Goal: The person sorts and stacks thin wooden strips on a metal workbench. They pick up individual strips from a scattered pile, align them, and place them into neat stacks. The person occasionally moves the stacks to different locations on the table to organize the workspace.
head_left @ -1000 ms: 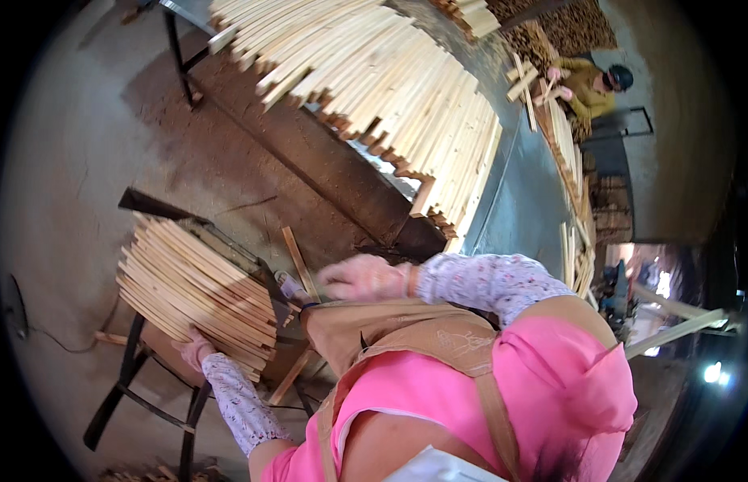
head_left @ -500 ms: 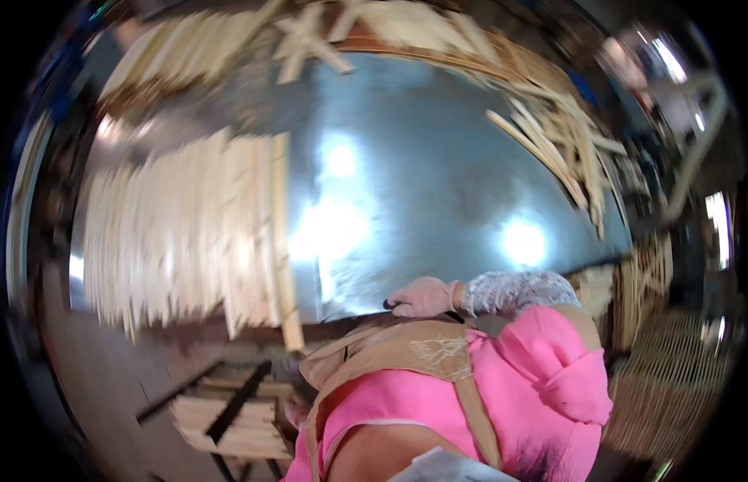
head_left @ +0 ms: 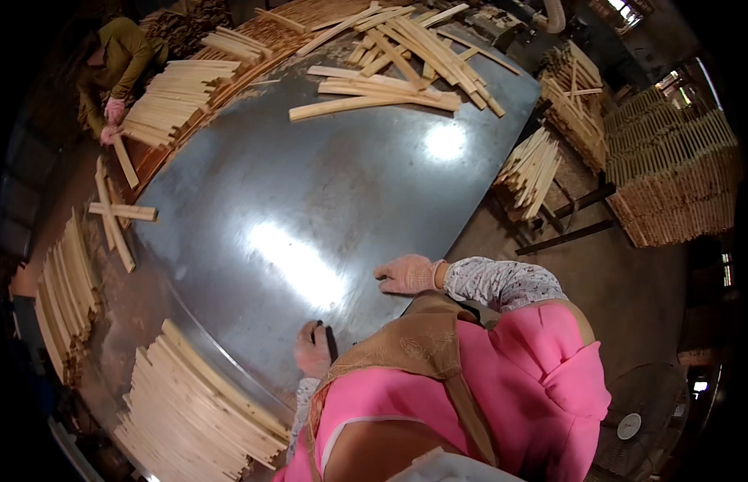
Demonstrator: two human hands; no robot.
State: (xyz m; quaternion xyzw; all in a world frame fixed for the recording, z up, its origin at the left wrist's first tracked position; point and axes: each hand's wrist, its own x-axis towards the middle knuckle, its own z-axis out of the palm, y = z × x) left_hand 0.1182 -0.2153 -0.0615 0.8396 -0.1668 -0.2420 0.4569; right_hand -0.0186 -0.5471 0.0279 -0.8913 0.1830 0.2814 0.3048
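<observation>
Lying side by side just left of the left hand (head_left: 312,352), which wears a pale pink knit glove, a close-set row of long, straight, pale wooden slats (head_left: 193,402) rests flat and untouched. Each slat looks light and stiff, likely dry enough to grip well through the glove, though rough edges could splinter. A single one would probably lift best near its middle; a bundle would want a hand at either end. Under and beyond both hands spreads a broad, smooth, grey sheet-metal tabletop (head_left: 350,185), on which wood should slide easily. Well beyond the right hand (head_left: 410,274), gloved likewise, lies a jumbled pile of pale wooden strips (head_left: 422,60).

The left hand points away from the body, fingers bent, its forearm mostly hidden by the torso. A narrow black strip (head_left: 332,344) shows along its right side; I cannot tell whether it is held. The right elbow is bent outward, and the forearm, in a white floral sleeve (head_left: 502,281), brings the hand in palm down, fingers pointing left and partly curled. No object shows there, but the palm is hidden, so its grasp cannot be told.
</observation>
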